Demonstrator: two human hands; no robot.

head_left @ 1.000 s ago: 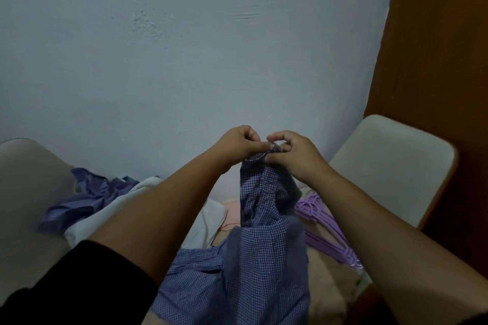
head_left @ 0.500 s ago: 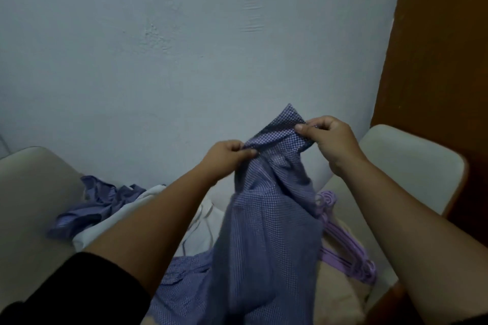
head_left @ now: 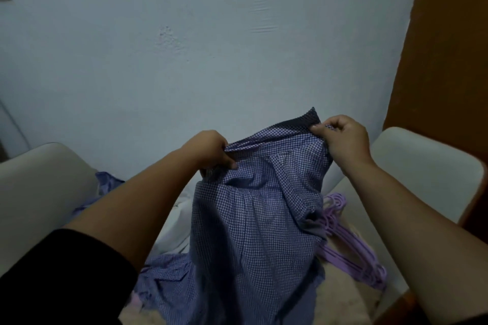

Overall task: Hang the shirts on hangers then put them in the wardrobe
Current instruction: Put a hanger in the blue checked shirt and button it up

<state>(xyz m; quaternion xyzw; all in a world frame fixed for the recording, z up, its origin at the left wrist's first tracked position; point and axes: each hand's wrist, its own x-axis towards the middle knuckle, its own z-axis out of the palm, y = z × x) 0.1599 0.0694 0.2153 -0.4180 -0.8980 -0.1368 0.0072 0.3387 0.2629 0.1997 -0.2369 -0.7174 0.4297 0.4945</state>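
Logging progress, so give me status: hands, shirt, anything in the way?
Left hand and right hand both grip checked shirt, held up. Purple hangers untouched. Nothing in the way.

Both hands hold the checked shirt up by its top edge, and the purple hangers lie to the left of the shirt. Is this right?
Not quite. The left hand and right hand do hold the checked shirt by its top edge, but the purple hangers lie to the right of the shirt, not the left. The head view shows this.
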